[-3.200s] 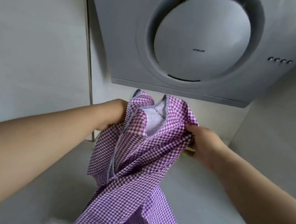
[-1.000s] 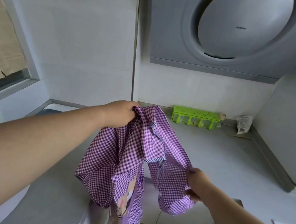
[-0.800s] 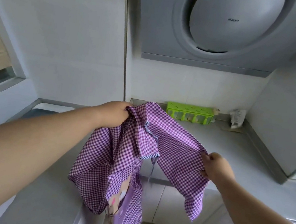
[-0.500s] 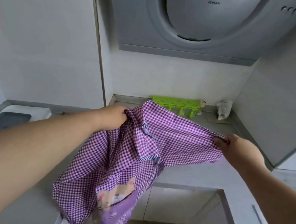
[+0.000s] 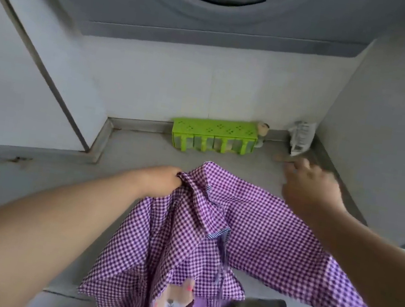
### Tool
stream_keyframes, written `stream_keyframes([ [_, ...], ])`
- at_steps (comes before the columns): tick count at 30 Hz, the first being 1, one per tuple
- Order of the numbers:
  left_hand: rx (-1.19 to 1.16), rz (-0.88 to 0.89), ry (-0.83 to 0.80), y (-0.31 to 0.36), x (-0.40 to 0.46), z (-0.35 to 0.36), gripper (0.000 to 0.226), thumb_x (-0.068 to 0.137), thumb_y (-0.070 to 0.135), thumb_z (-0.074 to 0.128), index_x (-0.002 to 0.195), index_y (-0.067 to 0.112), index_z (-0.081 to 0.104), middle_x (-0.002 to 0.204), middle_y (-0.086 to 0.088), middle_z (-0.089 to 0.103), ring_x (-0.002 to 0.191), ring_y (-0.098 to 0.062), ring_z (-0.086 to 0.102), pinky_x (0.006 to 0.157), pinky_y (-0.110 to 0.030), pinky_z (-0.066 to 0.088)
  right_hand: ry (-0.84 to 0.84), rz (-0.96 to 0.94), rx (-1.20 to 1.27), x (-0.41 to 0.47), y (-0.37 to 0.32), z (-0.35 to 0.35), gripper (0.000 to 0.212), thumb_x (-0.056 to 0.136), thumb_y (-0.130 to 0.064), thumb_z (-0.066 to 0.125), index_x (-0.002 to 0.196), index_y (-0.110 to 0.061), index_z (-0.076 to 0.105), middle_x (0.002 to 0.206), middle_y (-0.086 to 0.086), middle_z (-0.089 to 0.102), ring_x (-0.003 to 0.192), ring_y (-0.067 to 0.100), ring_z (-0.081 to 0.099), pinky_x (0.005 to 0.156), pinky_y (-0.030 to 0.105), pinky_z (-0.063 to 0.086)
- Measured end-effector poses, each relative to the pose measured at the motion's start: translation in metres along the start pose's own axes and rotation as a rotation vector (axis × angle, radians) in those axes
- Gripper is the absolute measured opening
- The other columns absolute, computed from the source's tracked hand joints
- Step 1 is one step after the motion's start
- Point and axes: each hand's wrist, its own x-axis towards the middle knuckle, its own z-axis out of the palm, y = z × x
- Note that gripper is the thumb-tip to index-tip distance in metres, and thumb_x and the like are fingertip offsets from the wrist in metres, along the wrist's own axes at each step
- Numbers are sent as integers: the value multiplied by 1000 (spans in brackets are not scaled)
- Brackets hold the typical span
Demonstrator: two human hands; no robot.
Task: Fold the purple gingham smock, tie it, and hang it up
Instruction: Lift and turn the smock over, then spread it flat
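The left hand (image 5: 163, 180) gripped the purple gingham smock (image 5: 212, 241) at its collar above the grey worktop (image 5: 144, 150); the right hand (image 5: 309, 187), blurred, hovered with fingers loose, holding nothing.

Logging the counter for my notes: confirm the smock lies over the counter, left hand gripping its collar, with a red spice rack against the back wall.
One error: the spice rack is green, not red, as the head view shows. It does stand against the back wall. The rest holds: the left hand grips the smock at its collar, over the counter.
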Motion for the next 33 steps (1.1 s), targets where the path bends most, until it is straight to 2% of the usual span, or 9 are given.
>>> stream_keyframes([
  [4,-56,-33,-57,-8,35,24,33,110,21,41,114,14,73,118,-2,74,108,-22,67,97,-32,51,-301,-235,373,-3,-77,72,35,102,-31,49,137,-28,48,135,4,59,119,29,62,95,48,55],
  [7,-65,-64,-82,-19,57,38,31,109,25,42,101,29,71,122,1,75,111,-21,67,102,-35,50,-510,-219,473,-4,-114,115,54,102,-43,51,153,-34,36,154,-2,47,136,28,52,108,50,48],
  [9,-67,-83,-77,-26,65,41,30,109,25,43,100,23,71,121,-4,75,110,-23,68,99,-34,51,-591,-169,434,-2,-125,133,59,105,-39,45,159,-32,24,167,-1,26,150,29,33,111,55,44],
  [13,-120,-116,-83,-53,82,41,37,105,33,43,105,13,75,113,-6,77,102,-24,70,95,-34,53,-605,-82,399,12,-128,151,62,106,-39,42,162,-29,18,173,-2,5,158,28,11,114,60,40],
  [16,-111,-177,-5,-77,90,39,39,102,34,42,109,13,74,114,-6,75,104,-27,68,101,-41,54,-593,-28,349,26,-113,158,101,84,-83,46,160,-22,21,172,4,9,156,33,15,111,59,41],
  [21,-145,-304,151,-98,102,21,52,109,37,35,124,1,70,131,-21,69,120,-35,65,105,-39,50,-596,92,150,60,-67,172,125,67,-94,52,157,-13,21,167,14,16,147,38,32,109,57,41],
  [25,-205,-417,292,-102,117,6,53,113,33,33,128,-6,66,133,-31,65,124,-41,62,106,-42,47,-484,63,30,85,-67,159,96,80,-75,57,152,-14,35,154,16,34,139,35,38,114,49,39],
  [28,-246,-474,329,-94,130,1,55,113,36,30,140,-1,62,145,-27,59,133,-41,57,115,-43,43,-409,-121,341,80,-104,153,73,93,-56,53,155,-32,23,158,9,33,139,34,41,107,56,47],
  [33,-211,-471,293,-89,142,7,57,113,39,30,144,2,59,148,-25,57,136,-39,55,117,-43,40,-671,-36,318,72,-158,155,136,61,-106,26,163,-23,-9,169,25,-8,155,47,-1,111,67,33],
])
